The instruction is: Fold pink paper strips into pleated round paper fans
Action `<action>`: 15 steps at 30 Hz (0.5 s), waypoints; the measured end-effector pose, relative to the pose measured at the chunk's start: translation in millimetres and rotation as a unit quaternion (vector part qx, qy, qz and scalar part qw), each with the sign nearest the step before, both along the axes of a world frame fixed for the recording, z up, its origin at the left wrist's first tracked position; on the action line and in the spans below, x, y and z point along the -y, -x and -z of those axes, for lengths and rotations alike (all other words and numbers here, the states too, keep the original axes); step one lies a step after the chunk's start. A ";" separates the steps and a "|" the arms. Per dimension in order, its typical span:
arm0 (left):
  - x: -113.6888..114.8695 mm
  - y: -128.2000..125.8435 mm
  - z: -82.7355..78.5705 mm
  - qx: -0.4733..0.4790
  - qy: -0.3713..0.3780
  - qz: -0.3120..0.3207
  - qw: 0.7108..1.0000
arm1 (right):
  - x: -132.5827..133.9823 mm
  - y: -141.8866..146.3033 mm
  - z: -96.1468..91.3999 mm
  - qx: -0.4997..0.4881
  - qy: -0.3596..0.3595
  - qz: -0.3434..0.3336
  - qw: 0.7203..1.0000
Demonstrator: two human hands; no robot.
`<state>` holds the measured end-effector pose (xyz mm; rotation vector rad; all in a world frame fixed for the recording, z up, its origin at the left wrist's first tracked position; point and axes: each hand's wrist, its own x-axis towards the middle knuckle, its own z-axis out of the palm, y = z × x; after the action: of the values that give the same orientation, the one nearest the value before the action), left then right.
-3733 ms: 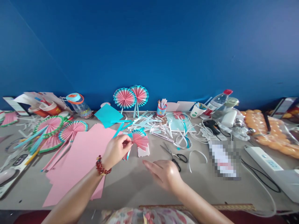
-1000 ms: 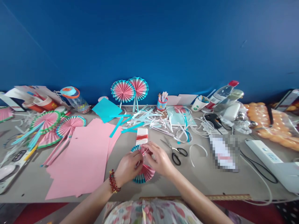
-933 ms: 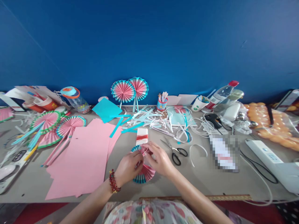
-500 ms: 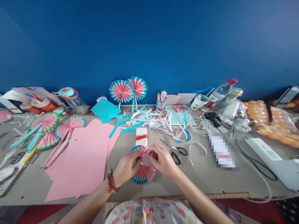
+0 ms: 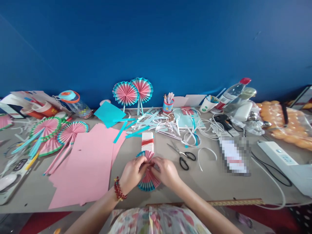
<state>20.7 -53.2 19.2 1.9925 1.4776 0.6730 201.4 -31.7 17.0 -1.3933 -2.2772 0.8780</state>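
A pleated pink paper fan with a teal rim (image 5: 147, 182) lies near the table's front edge. Both hands pinch it at its centre. My left hand (image 5: 133, 173), with a red bead bracelet on the wrist, grips the fan's left side with closed fingers. My right hand (image 5: 166, 171) meets it from the right, fingers pressed on the folds. Just beyond the fan lies a white folded paper bundle with a red band (image 5: 147, 142).
Pink paper sheets (image 5: 87, 162) lie at the left, with finished fans (image 5: 58, 130) beyond them. Scissors (image 5: 182, 155) rest to the right of my hands. Paper strips (image 5: 156, 125), cups, a bottle (image 5: 231, 94), cables and a power strip (image 5: 280, 156) crowd the back and right.
My hands brought the fan from mid-table to the front edge. My right hand, open earlier, came onto it; in the last half second it closed in to meet the left at the centre.
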 end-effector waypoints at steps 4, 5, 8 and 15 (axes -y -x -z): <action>1.0 -0.8 4.7 -0.008 -0.013 -0.004 1.000 | 4.5 1.1 5.0 0.019 -0.007 0.015 1.000; 1.3 -0.5 5.7 -0.008 -0.015 -0.004 1.000 | 5.5 1.1 6.1 0.017 -0.008 0.017 1.000; 3.0 1.7 6.9 0.001 -0.023 -0.005 1.000 | 7.0 1.0 8.3 -0.006 -0.007 0.018 1.000; 10.8 6.8 6.5 -0.023 -0.039 0.037 0.998 | 2.4 1.1 6.5 -0.090 0.042 0.018 0.995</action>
<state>13.9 -64.1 12.7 2.1241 1.4158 0.6685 200.3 -34.1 10.6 -1.3257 -2.0968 1.0543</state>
